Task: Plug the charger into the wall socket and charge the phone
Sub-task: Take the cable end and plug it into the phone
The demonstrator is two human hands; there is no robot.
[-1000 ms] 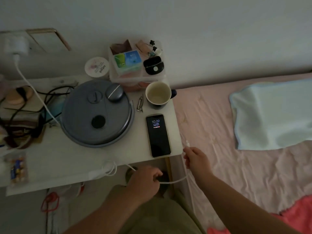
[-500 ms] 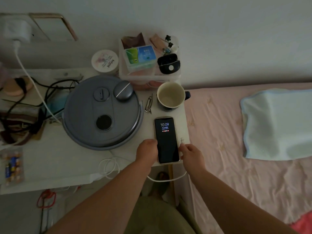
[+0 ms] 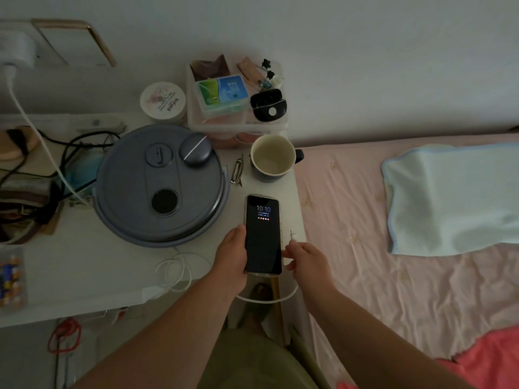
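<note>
A dark phone (image 3: 263,234) with a lit screen lies at the front right corner of the white table (image 3: 84,265). My left hand (image 3: 231,255) grips its lower left edge. My right hand (image 3: 304,258) pinches the white charging cable's plug (image 3: 293,236) just right of the phone, tip pointing away from me. The cable (image 3: 266,300) loops below the table edge between my hands, coils on the table (image 3: 174,269), and runs up to the white charger (image 3: 16,50) sitting in the wall socket at the top left.
A round grey appliance (image 3: 160,186) fills the table's middle, with a mug (image 3: 271,158) and hair clip (image 3: 238,171) behind the phone. A clear box of small items (image 3: 236,99) and a jar (image 3: 163,101) stand by the wall. Tangled dark cords (image 3: 42,169) lie left. A pink bed (image 3: 393,262) lies right.
My left hand rose from below the table edge and took hold of the phone's left side. My right hand brought the cable plug up beside the phone's right edge.
</note>
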